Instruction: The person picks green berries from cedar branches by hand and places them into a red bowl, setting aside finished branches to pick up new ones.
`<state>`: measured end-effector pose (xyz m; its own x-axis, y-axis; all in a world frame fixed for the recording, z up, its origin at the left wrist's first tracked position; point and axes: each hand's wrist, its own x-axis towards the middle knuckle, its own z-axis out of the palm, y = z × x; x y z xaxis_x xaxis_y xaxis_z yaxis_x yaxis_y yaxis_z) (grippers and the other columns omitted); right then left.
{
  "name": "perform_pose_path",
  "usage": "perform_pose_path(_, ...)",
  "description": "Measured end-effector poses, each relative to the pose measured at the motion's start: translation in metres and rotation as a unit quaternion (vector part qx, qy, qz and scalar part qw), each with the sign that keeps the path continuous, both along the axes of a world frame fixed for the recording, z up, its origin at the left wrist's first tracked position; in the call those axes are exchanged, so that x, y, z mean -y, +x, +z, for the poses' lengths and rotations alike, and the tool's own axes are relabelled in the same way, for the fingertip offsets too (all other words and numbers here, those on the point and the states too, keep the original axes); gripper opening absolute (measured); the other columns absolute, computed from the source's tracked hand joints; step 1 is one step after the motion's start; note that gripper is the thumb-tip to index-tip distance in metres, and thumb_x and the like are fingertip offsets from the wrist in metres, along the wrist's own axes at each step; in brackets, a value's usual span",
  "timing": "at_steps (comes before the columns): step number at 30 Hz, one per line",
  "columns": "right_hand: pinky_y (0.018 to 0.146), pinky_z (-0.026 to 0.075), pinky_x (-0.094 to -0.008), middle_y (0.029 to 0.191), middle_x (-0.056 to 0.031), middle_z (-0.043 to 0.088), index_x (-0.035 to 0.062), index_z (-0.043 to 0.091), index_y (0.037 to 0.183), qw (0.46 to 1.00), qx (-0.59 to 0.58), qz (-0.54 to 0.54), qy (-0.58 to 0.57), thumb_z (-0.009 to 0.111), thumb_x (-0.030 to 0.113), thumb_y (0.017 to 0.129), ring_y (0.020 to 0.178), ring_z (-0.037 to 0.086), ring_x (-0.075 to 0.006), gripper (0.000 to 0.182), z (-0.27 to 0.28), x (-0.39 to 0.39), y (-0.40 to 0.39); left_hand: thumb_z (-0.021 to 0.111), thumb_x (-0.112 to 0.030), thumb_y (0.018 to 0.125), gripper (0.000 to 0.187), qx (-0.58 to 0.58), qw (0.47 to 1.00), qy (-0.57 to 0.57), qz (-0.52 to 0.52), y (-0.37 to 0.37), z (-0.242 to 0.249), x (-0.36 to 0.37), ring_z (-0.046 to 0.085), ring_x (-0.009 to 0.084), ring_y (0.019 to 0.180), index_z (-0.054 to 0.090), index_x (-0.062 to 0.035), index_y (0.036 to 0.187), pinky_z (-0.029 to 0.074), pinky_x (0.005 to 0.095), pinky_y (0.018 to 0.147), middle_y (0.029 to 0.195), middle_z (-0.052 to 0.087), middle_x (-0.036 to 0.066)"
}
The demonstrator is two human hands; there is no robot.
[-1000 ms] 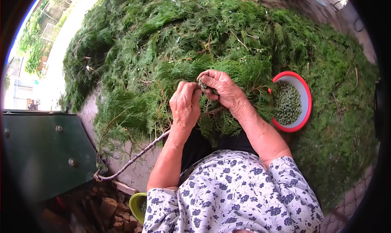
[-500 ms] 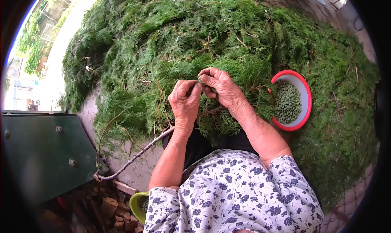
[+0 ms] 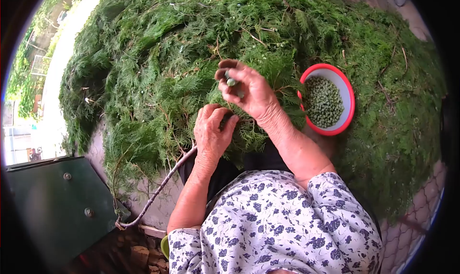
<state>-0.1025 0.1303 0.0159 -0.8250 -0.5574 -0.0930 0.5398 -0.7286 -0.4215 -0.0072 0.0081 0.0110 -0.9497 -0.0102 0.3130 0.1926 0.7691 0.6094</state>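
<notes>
My right hand [image 3: 249, 89] is raised over the foliage, fingers curled round several small green cones [image 3: 232, 82] that show at its palm side. Below and left of it, my left hand [image 3: 212, 132] is closed, thumb against the fingers, at a leafy evergreen branch [image 3: 163, 185]. What its fingertips pinch is hidden. The bare stem of that branch runs from beside the left wrist down to the lower left. To the right of my right hand stands a white bowl with a red rim [image 3: 352, 94], partly filled with green cones [image 3: 325, 101].
A large heap of cut evergreen branches [image 3: 158, 49] spreads in front and to the right. At the lower left are a dark green metal panel [image 3: 62, 202] and chopped firewood [image 3: 140, 256]. A lime-green container [image 3: 165, 246] shows partly beside my left sleeve.
My hands have come apart. The right one has risen slightly leftward with green cones in its fingers; the left has dropped lower. The view has shifted, so the bowl appears higher and further left.
</notes>
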Motion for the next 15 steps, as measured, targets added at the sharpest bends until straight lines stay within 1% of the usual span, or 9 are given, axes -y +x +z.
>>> perform_pose_path(4, 0.04, 0.038, -0.0205, 0.079, -0.0076, 0.061, 0.002, 0.06, 0.091, 0.991, -0.061, -0.112, 0.043, 0.061, 0.028, 0.086, 0.059, 0.055, -0.0116, 0.026, 0.01, -0.076, -0.018, 0.071, -0.007, 0.067, 0.019, -0.037, 0.999, 0.026, -0.008, -0.007, -0.003, -0.002, 0.055, 0.0283, 0.089, 0.063, -0.0051, 0.084, 0.044, 0.0359, 0.077, 0.09, 0.057, 0.01)
perform_pose_path(6, 0.04, 0.038, -0.019, 0.078, -0.0064, 0.061, 0.0016, 0.06, 0.092, 0.967, -0.091, -0.199, 0.134, 0.06, 0.026, 0.087, 0.061, 0.055, -0.0113, 0.025, 0.0, -0.126, -0.022, 0.069, -0.005, 0.067, 0.018, -0.03, 0.999, 0.02, -0.022, -0.008, -0.001, -0.003, 0.055, 0.0279, 0.088, 0.063, -0.0054, 0.084, 0.044, 0.0356, 0.077, 0.09, 0.057, 0.01)
perform_pose_path(7, 0.043, 0.039, -0.02, 0.078, -0.0058, 0.061, 0.0024, 0.061, 0.093, 0.944, -0.069, -0.247, 0.207, 0.06, 0.025, 0.087, 0.062, 0.055, -0.0109, 0.023, -0.008, -0.15, -0.019, 0.068, -0.004, 0.068, 0.017, -0.023, 0.999, 0.009, -0.031, -0.009, 0.001, -0.004, 0.055, 0.0274, 0.088, 0.064, -0.0057, 0.084, 0.044, 0.0353, 0.076, 0.09, 0.057, 0.01)
perform_pose_path(8, 0.046, 0.041, -0.021, 0.078, -0.0052, 0.061, 0.0031, 0.061, 0.093, 0.914, -0.047, -0.293, 0.277, 0.059, 0.024, 0.088, 0.064, 0.055, -0.0105, 0.022, -0.019, -0.174, -0.016, 0.068, -0.004, 0.068, 0.017, -0.023, 0.999, 0.012, -0.033, -0.01, 0.002, -0.005, 0.055, 0.0274, 0.088, 0.064, -0.0057, 0.084, 0.044, 0.0353, 0.076, 0.09, 0.057, 0.01)
perform_pose_path(10, 0.058, 0.045, -0.0254, 0.085, -0.0063, 0.063, 0.0016, 0.063, 0.097, 0.849, 0.003, -0.353, 0.392, 0.06, 0.019, 0.087, 0.07, 0.057, -0.0114, 0.02, -0.052, -0.221, -0.009, 0.067, -0.003, 0.068, 0.016, -0.008, 0.999, -0.018, -0.046, -0.009, 0.002, -0.006, 0.056, 0.0262, 0.088, 0.066, -0.0058, 0.084, 0.044, 0.0351, 0.075, 0.09, 0.056, 0.01)
perform_pose_path(12, 0.069, 0.045, -0.0278, 0.092, -0.0076, 0.064, -0.001, 0.064, 0.101, 0.715, -0.051, -0.4, 0.571, 0.06, 0.015, 0.086, 0.075, 0.058, -0.0122, 0.022, -0.099, -0.266, -0.008, 0.067, -0.003, 0.069, 0.014, -0.006, 0.999, -0.019, -0.049, -0.009, 0.003, -0.01, 0.056, 0.0259, 0.086, 0.067, -0.0052, 0.082, 0.045, 0.0347, 0.073, 0.089, 0.056, 0.01)
perform_pose_path(13, 0.072, 0.044, -0.0267, 0.095, -0.0077, 0.065, -0.0018, 0.064, 0.102, 0.65, -0.044, -0.379, 0.658, 0.061, 0.014, 0.084, 0.079, 0.058, -0.012, 0.024, -0.099, -0.272, -0.003, 0.067, -0.003, 0.069, 0.013, 0.04, 0.998, 0.014, -0.044, -0.008, 0.004, -0.012, 0.056, 0.026, 0.085, 0.066, -0.0051, 0.082, 0.046, 0.034, 0.071, 0.09, 0.056, 0.01)
perform_pose_path(14, 0.072, 0.044, -0.0267, 0.095, -0.0077, 0.065, -0.0018, 0.064, 0.102, 0.649, -0.043, -0.38, 0.658, 0.061, 0.014, 0.084, 0.079, 0.058, -0.012, 0.024, -0.101, -0.275, 0.0, 0.067, -0.003, 0.07, 0.012, 0.085, 0.995, 0.048, -0.037, -0.008, 0.004, -0.014, 0.056, 0.026, 0.085, 0.066, -0.0049, 0.082, 0.046, 0.0333, 0.07, 0.09, 0.056, 0.01)
perform_pose_path(15, 0.072, 0.044, -0.0261, 0.091, -0.0068, 0.066, -0.0006, 0.065, 0.101, 0.619, -0.074, -0.373, 0.687, 0.061, 0.014, 0.084, 0.078, 0.058, -0.0114, 0.023, -0.084, -0.261, 0.005, 0.067, -0.003, 0.07, 0.012, 0.085, 0.994, 0.047, -0.039, -0.008, 0.002, -0.015, 0.056, 0.026, 0.085, 0.066, -0.0049, 0.082, 0.046, 0.0333, 0.07, 0.09, 0.056, 0.01)
